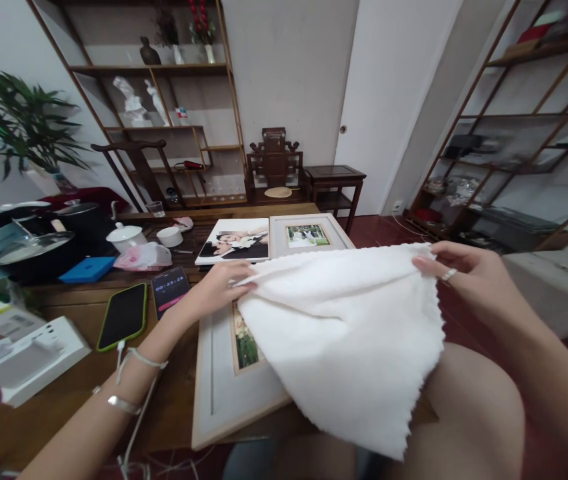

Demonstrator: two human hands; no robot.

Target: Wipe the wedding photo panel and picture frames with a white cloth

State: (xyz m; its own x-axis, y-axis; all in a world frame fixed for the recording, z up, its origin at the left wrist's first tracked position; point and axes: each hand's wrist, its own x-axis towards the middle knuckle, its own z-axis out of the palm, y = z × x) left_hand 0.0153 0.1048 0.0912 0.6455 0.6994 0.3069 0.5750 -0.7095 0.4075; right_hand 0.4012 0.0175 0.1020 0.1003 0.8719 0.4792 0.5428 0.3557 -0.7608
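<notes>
A white cloth (354,340) with a scalloped edge hangs stretched between my hands. My left hand (224,287) pinches its upper left corner, and my right hand (469,267), with a ring on one finger, pinches the upper right corner. Behind and below the cloth lies a framed photo (214,393) with a pale wooden frame, partly covered from view. Farther back are a second framed picture (279,240) showing people outdoors and a photo panel (239,240) of a couple. All of these rest on the wooden table.
Left of my arm lie a green-cased phone (123,317), another phone (171,290) showing a timer, and a white box (39,360) with cables. Pots (34,257), a blue box (87,269) and a white teapot (127,235) stand behind. A dark side table (335,175) stands beyond the table.
</notes>
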